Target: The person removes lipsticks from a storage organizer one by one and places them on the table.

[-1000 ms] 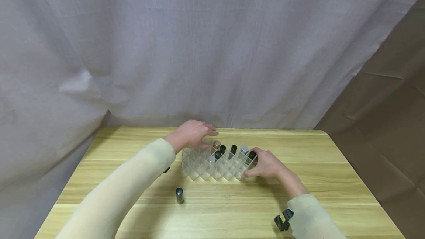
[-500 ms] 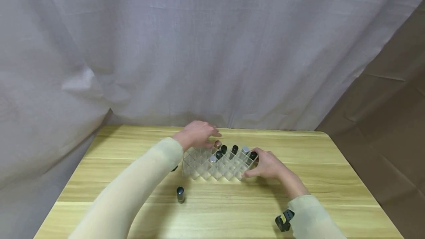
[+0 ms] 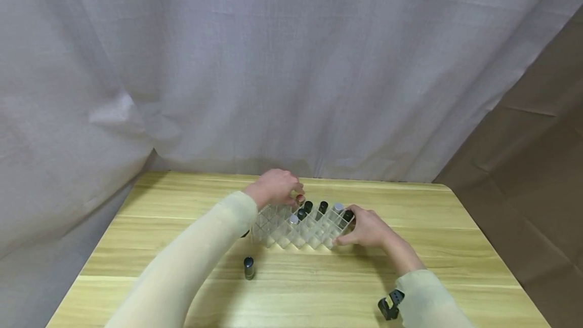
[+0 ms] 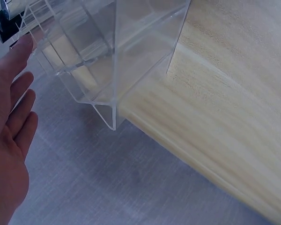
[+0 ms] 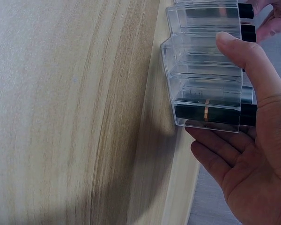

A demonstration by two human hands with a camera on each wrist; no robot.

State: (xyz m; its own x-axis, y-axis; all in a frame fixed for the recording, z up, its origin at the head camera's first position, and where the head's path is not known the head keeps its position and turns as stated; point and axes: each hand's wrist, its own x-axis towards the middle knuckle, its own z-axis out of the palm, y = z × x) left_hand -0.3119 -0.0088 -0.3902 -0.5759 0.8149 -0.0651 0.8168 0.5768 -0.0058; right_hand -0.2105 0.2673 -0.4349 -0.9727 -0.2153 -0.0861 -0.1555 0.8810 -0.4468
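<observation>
Hands [image 3: 276, 186] [image 3: 368, 227] at clear divided holder [image 3: 314, 237]

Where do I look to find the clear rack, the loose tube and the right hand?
Clear rack [image 3: 314, 229]: head view, middle of its slot grid.
Loose tube [image 3: 249, 269]: head view, on its side.
Right hand [image 5: 257, 174]: right wrist view, on the palm.

The person's left hand [image 3: 276, 186] is shifting rightward along the back of the clear rack [image 3: 284, 239], its previously outstretched fingers are curling downward, and its thumb and fingertips are closing round the copper-topped tube [image 3: 300, 199].
</observation>
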